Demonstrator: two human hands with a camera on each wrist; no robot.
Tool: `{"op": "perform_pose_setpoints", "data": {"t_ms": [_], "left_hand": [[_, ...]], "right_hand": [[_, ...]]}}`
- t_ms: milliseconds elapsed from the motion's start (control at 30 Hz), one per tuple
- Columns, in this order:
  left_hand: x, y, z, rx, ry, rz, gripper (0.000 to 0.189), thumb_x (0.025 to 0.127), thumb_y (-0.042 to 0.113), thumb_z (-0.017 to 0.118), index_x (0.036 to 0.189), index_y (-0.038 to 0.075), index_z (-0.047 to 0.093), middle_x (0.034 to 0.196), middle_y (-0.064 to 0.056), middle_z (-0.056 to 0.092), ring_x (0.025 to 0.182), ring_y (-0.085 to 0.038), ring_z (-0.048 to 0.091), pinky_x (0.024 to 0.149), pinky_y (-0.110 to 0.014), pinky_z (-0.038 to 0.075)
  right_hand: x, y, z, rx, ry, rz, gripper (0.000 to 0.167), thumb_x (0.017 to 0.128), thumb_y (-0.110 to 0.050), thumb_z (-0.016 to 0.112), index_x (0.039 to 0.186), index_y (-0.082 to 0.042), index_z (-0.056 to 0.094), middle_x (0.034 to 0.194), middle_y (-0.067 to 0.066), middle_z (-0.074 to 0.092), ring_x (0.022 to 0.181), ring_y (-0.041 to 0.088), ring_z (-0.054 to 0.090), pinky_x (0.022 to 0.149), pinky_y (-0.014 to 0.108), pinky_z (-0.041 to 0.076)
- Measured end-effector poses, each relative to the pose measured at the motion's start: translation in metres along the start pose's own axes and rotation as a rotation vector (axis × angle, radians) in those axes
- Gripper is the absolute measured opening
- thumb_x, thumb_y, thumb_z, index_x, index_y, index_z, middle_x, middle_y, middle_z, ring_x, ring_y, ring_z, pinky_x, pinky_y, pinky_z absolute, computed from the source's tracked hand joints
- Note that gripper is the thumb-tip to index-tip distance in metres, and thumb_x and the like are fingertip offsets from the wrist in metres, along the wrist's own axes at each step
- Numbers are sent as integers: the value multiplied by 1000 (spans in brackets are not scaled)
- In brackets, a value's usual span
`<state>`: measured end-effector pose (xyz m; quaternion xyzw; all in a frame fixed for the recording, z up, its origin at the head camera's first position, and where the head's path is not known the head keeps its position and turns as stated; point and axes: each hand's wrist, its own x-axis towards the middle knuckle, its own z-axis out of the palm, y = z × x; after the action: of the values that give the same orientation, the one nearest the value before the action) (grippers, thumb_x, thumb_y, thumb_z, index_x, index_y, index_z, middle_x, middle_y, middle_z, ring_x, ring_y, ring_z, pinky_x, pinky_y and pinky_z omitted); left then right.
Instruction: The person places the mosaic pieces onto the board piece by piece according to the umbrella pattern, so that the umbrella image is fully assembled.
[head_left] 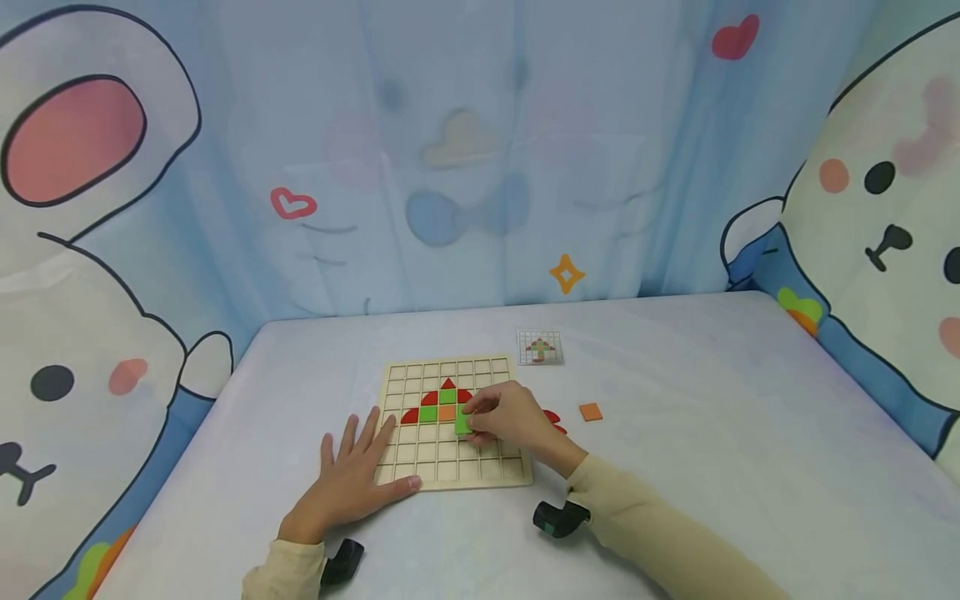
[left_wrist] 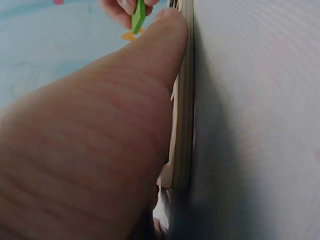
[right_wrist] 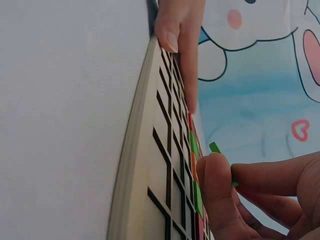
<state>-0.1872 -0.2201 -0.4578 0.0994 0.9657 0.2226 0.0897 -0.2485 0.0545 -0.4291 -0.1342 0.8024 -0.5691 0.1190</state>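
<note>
A wooden grid board [head_left: 420,477] lies on the table with small coloured tiles in its cells. Among them are a red triangle [head_left: 448,384], a green square [head_left: 447,397], an orange square [head_left: 447,413] and red curved pieces [head_left: 409,416]. My right hand [head_left: 508,414] pinches a green square tile [right_wrist: 214,147] between thumb and fingers, just above the board's coloured row. My left hand [head_left: 352,475] is spread at the board's left side, fingertips on the left edge and thumb along the near edge. Part of the pattern is hidden behind the right hand.
A small pattern card [head_left: 540,347] lies beyond the board's far right corner. On the table to the right are a loose orange tile [head_left: 591,412] and red pieces [head_left: 552,416] partly behind the right wrist. A printed curtain [head_left: 465,275] hangs behind the table.
</note>
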Motion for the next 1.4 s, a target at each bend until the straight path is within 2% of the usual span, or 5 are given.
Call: {"op": "perform_pose_setpoints", "data": {"t_ms": [200,467,867,1100,1400], "left_hand": [[1,-2,1,4,1,2,110,93,72,69,172,10,25,179,-16,6,162,-46,-8,119,-73,-12],[2,-4,2,9,2,13,110,93,73,67,172,11,24,179,-15,5,162,-46,-9,119,-73,-12],[1,-1,-1,-1,13,18,108,93,70,70,171,8,27,179,-17,7,161,-48,-7,119,-73,-11],[1,-1,1,-11,7,15,108,93,70,70,171,9,27,179,-16,7,162,-47,-8,119,-73,-11],[2,-3,2,1,18,21,108,93,71,69,171,9,27,179,-16,6,162,-47,-7,119,-73,-11]], "right_hand": [[5,-5,14,-80,22,1,5,94,0,78,97,-3,81,81,5,72,59,17,72,78,28,56],[11,-4,26,-57,-6,-7,7,94,6,72,99,3,77,72,8,71,54,14,68,57,26,58],[17,-4,37,-249,32,-113,9,93,7,70,92,0,77,58,0,65,47,8,59,47,22,49],[15,-4,39,-397,71,-215,14,89,9,70,89,-1,80,72,-3,66,56,6,56,52,22,45],[15,-5,40,-441,73,-245,15,90,9,69,90,0,81,81,2,69,56,6,51,50,21,39]]}}
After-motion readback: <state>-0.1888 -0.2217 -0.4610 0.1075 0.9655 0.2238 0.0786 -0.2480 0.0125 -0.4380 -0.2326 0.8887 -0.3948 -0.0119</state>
